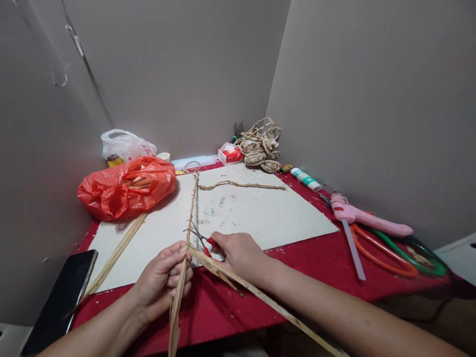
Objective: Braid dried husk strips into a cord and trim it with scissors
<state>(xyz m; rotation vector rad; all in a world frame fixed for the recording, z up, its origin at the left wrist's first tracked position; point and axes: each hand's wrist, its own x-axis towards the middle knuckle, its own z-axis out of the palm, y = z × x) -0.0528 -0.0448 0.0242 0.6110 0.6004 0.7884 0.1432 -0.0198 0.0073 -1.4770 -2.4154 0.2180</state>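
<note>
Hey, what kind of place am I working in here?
Probably a small handicraft workspace: there's a pink glue gun at the right, bundles of twisted cord at the back, and red-handled scissors in your right hand.

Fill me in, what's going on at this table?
A person is working on a tan cord over a white board. The left hand's grip pinches the cord's near end, where loose, flat strips trail off toward the camera. The right hand's grip holds red-handled scissors, blades apart at the cord just beyond the pinch; whether they touch it, I can't tell. A pink glue gun lies off to the right.
</note>
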